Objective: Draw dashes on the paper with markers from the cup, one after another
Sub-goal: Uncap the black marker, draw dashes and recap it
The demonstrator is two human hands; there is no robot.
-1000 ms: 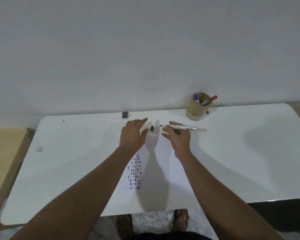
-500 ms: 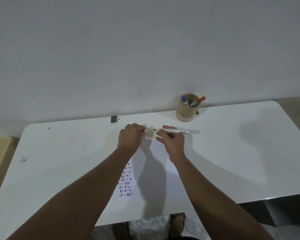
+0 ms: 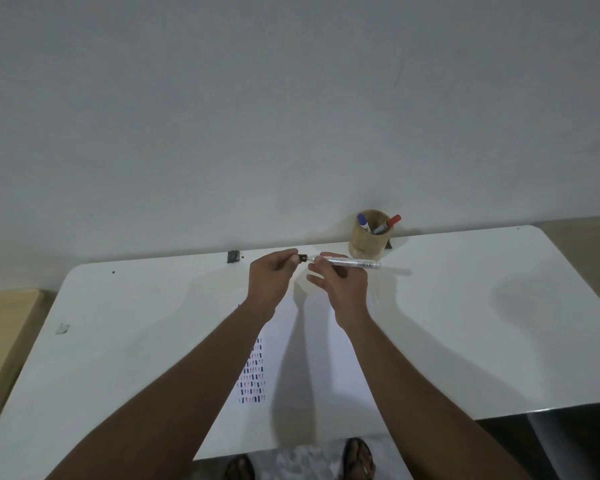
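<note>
Change: a second ago cap and marker tip apart with a clear gap; now brought together, black cap (image 3: pixel 302 257) at the tip of the marker (image 3: pixel 349 262), whether fully seated cannot be told. Table and cup sit lower in view than before.
Left hand (image 3: pixel 270 279): fingers pinched closed on the black cap, held above the far end of the paper.
Right hand (image 3: pixel 340 285): fingers curled tight around the marker barrel near its tip end, thumb side toward the cap.
Marker: lying roughly level, tip pointing left toward the left hand, tail sticking out to the right past the right hand; slim, pale barrel with dark print.
Paper (image 3: pixel 316 368): white sheet, flat on the table under both forearms; columns of short dark blue and reddish dashes (image 3: pixel 252 372) along its left part.
Cup (image 3: pixel 367 240): round, wooden-looking, at the far edge of the table, right of and beyond the hands; holding a blue-capped marker (image 3: pixel 363 222) and a red-capped marker (image 3: pixel 388 224), both leaning.
Table (image 3: pixel 465 323): white, smooth, rounded corners, against a plain grey wall (image 3: pixel 257 116).
</note>
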